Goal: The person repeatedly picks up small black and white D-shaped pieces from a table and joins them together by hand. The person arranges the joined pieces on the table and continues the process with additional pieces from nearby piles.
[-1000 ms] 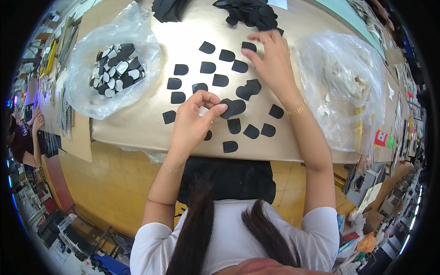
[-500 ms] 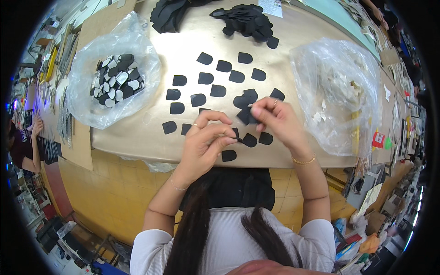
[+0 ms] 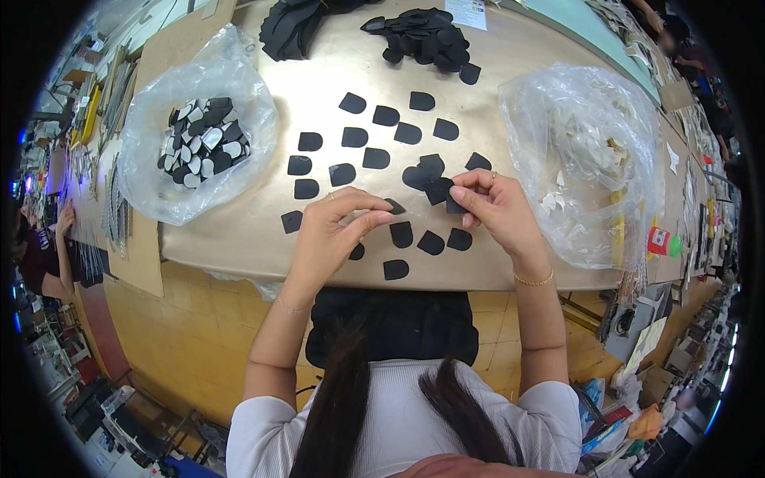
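Note:
Between thumb and fingers, my left hand [image 3: 328, 227] pinches a small black rounded piece [image 3: 396, 206], seen tilted, nearly edge-on. My right hand [image 3: 500, 213] is closed on another black piece [image 3: 454, 205], its thumb and forefinger covering part of it. Whether that is one piece or a few together I cannot tell. Just beyond the right fingertips, a little overlapping group of black pieces [image 3: 429, 165] lies on the table. Around both hands, several flat black pieces [image 3: 355, 137], each straight at one end and rounded at the other, are spread out singly.
On the left, an open clear plastic bag [image 3: 147, 171] holds many black and white pieces. Another clear bag [image 3: 530, 119] with pale scraps stands right. Dark heaps [image 3: 426, 40] lie at the far side of the tan table [image 3: 231, 255]. Another person's arm [image 3: 62, 255] shows far left.
My left hand has drawn left and up from the near pieces, carrying a black piece. My right hand has shifted slightly right and down, still gripping its piece.

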